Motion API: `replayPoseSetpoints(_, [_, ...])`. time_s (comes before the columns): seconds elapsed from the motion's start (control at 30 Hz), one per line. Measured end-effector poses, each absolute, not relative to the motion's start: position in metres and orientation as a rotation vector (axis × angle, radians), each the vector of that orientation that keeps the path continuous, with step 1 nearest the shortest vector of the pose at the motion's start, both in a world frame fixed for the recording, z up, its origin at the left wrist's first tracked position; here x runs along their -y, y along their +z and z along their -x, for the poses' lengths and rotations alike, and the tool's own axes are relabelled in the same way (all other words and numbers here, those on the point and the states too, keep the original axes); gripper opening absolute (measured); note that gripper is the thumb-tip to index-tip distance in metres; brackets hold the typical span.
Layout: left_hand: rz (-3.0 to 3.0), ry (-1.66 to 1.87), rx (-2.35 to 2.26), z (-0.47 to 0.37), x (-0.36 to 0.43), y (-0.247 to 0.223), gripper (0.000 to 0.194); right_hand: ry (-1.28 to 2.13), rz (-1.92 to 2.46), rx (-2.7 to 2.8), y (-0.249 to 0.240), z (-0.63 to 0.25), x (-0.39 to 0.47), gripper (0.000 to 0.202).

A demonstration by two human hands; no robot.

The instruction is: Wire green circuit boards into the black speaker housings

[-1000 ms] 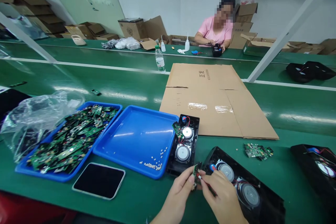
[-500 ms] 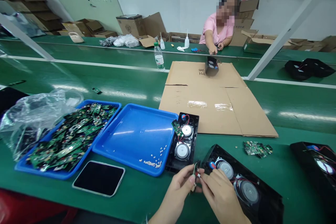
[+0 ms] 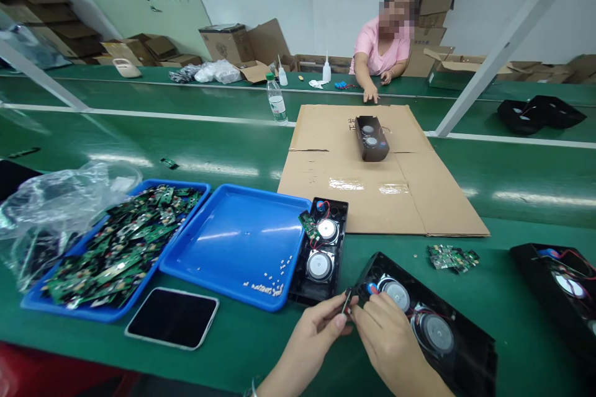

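My left hand [image 3: 311, 332] is closed, pinching a small green circuit board [image 3: 346, 304] held on edge by thumb and fingers. My right hand [image 3: 388, 332] is closed against the board's other side, its fingertips on a small wire connector that they mostly hide. Just beyond my hands lies a black speaker housing [image 3: 470, 356] with two round speakers and red wires, slanting toward the lower right. A second open speaker housing [image 3: 302, 285] stands left of it, with a green board [image 3: 309, 225] wired on its upper part.
Left are a blue tray heaped with circuit boards [image 3: 121, 248], a blue tray [image 3: 223, 236] with small white pieces, and a phone [image 3: 173, 317]. Ahead, a speaker box [image 3: 372, 139] rests on flat cardboard [image 3: 321, 167]; a co-worker [image 3: 379, 49] sits beyond. Loose boards [image 3: 451, 257] lie right.
The speaker box on the cardboard has slid toward me, and the co-worker's hand is now off it. My hands stay together at the board, the white connector now more hidden.
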State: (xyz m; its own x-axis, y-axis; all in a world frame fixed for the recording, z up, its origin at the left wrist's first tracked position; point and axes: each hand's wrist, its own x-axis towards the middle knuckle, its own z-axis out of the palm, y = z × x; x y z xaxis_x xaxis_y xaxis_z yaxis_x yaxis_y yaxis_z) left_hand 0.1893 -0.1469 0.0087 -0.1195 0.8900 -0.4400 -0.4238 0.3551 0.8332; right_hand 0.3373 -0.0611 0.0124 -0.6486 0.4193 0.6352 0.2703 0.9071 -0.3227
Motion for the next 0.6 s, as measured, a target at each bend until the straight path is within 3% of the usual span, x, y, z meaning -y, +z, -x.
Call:
replayPoseSetpoints(0.33, [-0.366,1.223,-1.200,-0.190,0.146,0.002,0.051,0.222,0.560,2.256,0.015,-0.334,0.059,0.043])
replayPoseSetpoints(0.47, [-0.396,1.205,-1.210,-0.191,0.147,-0.002,0.053,0.271,0.607,2.239,0.028,-0.352,0.054,0.035])
replayPoseSetpoints(0.6, [-0.390,1.222,-1.284,-0.192,0.147,0.011,0.050,0.238,0.943,2.249,0.016,-0.403,0.042,0.032])
